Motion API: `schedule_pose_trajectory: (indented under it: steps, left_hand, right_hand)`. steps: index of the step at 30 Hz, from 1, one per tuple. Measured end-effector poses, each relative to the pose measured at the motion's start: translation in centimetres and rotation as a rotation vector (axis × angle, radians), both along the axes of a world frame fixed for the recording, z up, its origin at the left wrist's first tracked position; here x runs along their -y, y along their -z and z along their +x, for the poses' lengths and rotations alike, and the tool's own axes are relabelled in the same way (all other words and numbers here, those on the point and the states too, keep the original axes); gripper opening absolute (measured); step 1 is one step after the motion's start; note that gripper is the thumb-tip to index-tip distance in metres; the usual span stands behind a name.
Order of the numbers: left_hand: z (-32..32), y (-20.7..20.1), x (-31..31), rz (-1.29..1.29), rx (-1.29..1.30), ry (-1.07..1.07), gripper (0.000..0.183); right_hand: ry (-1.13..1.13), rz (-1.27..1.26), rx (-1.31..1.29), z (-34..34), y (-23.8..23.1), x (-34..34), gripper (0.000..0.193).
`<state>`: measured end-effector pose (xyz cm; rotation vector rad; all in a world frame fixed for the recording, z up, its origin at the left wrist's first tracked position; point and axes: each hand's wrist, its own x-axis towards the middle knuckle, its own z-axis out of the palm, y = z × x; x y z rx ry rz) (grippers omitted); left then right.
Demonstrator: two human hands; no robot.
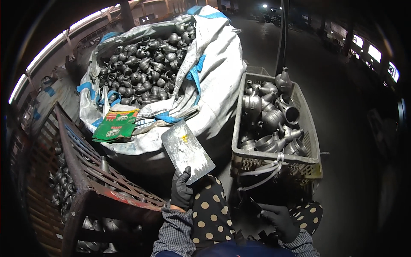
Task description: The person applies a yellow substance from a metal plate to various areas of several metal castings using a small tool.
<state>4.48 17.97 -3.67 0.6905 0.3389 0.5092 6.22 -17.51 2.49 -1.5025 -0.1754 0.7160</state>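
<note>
My left hand (183, 190), in a dark glove, grips the lower edge of a flat rectangular plate (186, 150), thumb on its face. The plate is scuffed grey-white with a small yellow spot and is tilted up in front of the big white sack (222, 81). Lower right, my right hand (280, 220), also gloved, is closed near my knee. A thin dark piece (255, 204) sticks out from its fingers; its kind is too dark to tell. Dark metal pipe fittings (143, 68) fill the open sack.
A plastic crate (310, 124) of larger fittings (274, 120) stands at the right, a pale strap (261, 173) tied on its front. A green packet (115, 126) lies on the sack's rim. At the left a rusty metal-barred bin (81, 171) holds more fittings (64, 192).
</note>
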Motion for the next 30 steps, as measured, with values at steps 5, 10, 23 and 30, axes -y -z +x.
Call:
schedule_pose_trajectory:
  steps: [5,10,23,30]
  left_hand:
    - [-7.4,2.1,5.8,0.265,0.05,0.231,0.031]
    - [-11.1,4.5,9.7,0.67,0.003,0.392,0.03]
    - [-11.5,4.0,10.0,0.302,-0.312,0.35,0.027]
    - [-11.1,3.8,9.9,1.061,-0.191,0.308,0.024]
  right_hand:
    - [-0.123,-0.09,0.605,0.0,-1.8,-3.9,0.037]
    - [-0.267,-0.529,1.057,-1.7,-0.8,-5.3,0.047]
    - [-0.37,-0.301,0.646,-4.8,2.7,-5.6,0.047]
    - [-0.12,-0.17,0.576,-4.5,6.0,-5.8,0.037]
